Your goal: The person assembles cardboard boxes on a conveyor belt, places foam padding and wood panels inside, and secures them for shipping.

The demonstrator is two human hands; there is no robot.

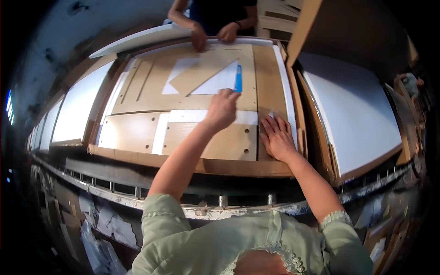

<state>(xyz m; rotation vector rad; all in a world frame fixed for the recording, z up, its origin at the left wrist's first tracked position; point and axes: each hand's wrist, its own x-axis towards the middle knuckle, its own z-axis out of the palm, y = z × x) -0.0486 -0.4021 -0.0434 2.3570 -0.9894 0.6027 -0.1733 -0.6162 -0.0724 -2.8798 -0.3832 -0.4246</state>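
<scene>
In the middle of a shallow cardboard box (197,163) packed with wood-coloured panels, my left hand (223,108) reaches in with its fingers curled closed. Its fingertips meet the lower end of a flat blue strip (238,79); what lies inside the fingers is hidden. The strip runs along a white triangular area (220,81) on the large panel (156,85). My right hand (277,137) lies flat, fingers apart, on a darker wood panel (267,78) at the box's right side. A small pale, shiny piece (271,113) shows by its fingertips.
Across the box, another person's two hands (213,36) rest at its far edge. White-topped boxes stand left (85,103) and right (350,119). An upright cardboard flap (305,30) rises at the far right. A worn metal conveyor rail (220,211) runs along the near side.
</scene>
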